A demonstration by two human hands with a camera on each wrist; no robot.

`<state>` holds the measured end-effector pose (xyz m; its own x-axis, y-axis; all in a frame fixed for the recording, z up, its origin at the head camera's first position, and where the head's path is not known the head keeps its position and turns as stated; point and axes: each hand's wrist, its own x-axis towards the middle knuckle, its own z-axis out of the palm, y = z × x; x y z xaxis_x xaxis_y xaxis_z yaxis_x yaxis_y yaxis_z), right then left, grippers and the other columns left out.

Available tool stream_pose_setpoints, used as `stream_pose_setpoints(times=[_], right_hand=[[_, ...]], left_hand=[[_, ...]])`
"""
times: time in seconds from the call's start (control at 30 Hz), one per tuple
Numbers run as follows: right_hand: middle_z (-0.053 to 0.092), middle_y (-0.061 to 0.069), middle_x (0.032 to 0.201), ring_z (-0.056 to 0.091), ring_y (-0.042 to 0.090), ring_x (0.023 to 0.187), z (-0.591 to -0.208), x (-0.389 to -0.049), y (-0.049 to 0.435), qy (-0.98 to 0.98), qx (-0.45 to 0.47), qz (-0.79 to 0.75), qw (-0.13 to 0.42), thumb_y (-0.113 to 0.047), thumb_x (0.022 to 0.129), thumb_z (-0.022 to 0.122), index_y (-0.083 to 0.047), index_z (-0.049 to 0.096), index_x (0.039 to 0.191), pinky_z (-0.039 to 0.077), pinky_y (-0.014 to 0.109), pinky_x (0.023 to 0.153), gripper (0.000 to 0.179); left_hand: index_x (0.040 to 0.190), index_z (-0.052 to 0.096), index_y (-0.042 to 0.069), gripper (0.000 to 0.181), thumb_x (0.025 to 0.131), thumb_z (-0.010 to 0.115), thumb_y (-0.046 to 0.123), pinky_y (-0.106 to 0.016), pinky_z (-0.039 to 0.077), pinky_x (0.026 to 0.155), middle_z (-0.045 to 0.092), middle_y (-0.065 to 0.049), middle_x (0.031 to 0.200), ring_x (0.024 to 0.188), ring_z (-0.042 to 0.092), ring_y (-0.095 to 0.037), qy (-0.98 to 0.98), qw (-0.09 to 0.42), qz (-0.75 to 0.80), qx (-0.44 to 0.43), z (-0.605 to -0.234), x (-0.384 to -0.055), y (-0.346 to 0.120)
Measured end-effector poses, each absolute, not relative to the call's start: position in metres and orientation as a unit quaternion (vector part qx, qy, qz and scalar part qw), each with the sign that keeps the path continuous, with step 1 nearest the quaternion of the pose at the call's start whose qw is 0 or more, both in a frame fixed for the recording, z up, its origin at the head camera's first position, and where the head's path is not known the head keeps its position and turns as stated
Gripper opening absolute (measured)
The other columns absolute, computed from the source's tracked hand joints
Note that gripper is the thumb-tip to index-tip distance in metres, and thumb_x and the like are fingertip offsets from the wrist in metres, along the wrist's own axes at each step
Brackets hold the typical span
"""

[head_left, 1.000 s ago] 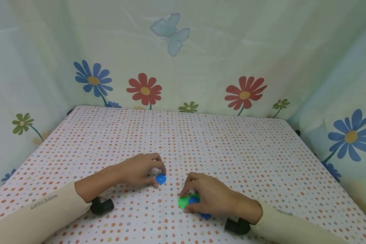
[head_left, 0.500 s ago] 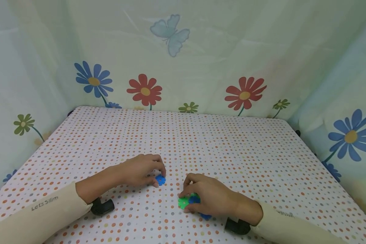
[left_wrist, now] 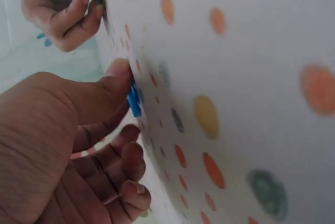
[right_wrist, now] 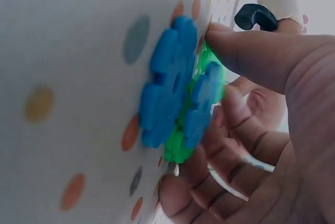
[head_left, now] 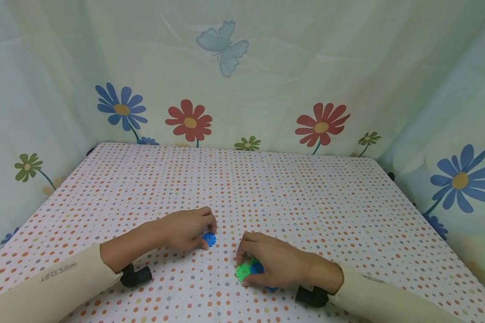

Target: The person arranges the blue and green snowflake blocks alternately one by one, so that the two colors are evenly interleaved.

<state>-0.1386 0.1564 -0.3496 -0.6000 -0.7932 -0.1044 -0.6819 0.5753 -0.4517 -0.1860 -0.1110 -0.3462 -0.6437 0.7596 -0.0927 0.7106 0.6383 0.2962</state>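
My left hand (head_left: pixel 182 229) has its thumb and forefinger curled on a small blue notched plastic disc (head_left: pixel 209 239), low on the dotted cloth. The left wrist view shows the thumb (left_wrist: pixel 116 77) against that disc's edge, the other fingers bent loosely. To the right, my right hand (head_left: pixel 280 261) grips a green notched disc (head_left: pixel 243 272) between thumb and fingers. A second blue disc (right_wrist: pixel 204 103) overlaps the green one. Beside them another blue disc (right_wrist: pixel 170 80) lies near the cloth, mostly hidden under the right palm in the head view.
White cloth with coloured dots covers the table (head_left: pixel 242 188). Behind and at both sides hangs a pale curtain (head_left: pixel 275 58) printed with flowers and a butterfly. Each wrist wears a black camera mount (head_left: pixel 135 276) at the sleeve's end.
My left thumb and forefinger have drawn closer on the blue disc. The right fingers have closed in around the green disc. The head view has shifted slightly.
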Motion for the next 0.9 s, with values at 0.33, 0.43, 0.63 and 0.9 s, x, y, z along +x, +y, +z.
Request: stream_pose_setpoints(times=[0.33,0.43,0.63,0.9], right_hand=[[0.058,-0.022,0.097,0.053,-0.007,0.089,-0.3502,-0.1401,0.1548,0.850,-0.451,-0.204,0.177,-0.033,0.089,0.074,-0.030,0.059,0.105,0.047,0.017,0.082,0.022],[0.058,-0.021,0.093,0.054,-0.008,0.083,-0.3496,-0.1409,0.1540,0.848,-0.449,-0.211,0.186,-0.034,0.088,0.074,-0.028,0.062,0.106,0.048,0.015,0.077,0.022],[0.060,-0.020,0.087,0.052,-0.007,0.076,-0.3488,-0.1406,0.1556,0.846,-0.444,-0.229,0.189,-0.037,0.087,0.072,-0.024,0.068,0.110,0.047,0.014,0.071,0.026],[0.063,-0.017,0.088,0.045,-0.007,0.067,-0.3473,-0.1415,0.1581,0.833,-0.449,-0.265,0.185,-0.029,0.087,0.074,-0.021,0.073,0.116,0.042,0.013,0.063,0.030]], left_hand=[[0.104,0.061,0.018,0.025,0.090,0.073,0.034,-0.025,0.048,0.079,0.055,0.009,0.097,0.084,0.051,-0.002,0.915,0.113,0.092,0.377,-0.3409,-0.1818,-0.1070],[0.102,0.062,0.019,0.024,0.088,0.074,0.034,-0.025,0.047,0.077,0.056,0.011,0.092,0.080,0.051,-0.002,0.918,0.126,0.106,0.360,-0.3405,-0.1822,-0.1076],[0.101,0.063,0.016,0.026,0.087,0.076,0.033,-0.025,0.046,0.071,0.055,0.010,0.083,0.073,0.050,-0.005,0.922,0.149,0.128,0.335,-0.3406,-0.1823,-0.1093],[0.096,0.059,0.016,0.027,0.088,0.074,0.037,-0.027,0.042,0.063,0.053,0.008,0.075,0.067,0.048,-0.008,0.937,0.153,0.108,0.294,-0.3374,-0.1772,-0.1065]])
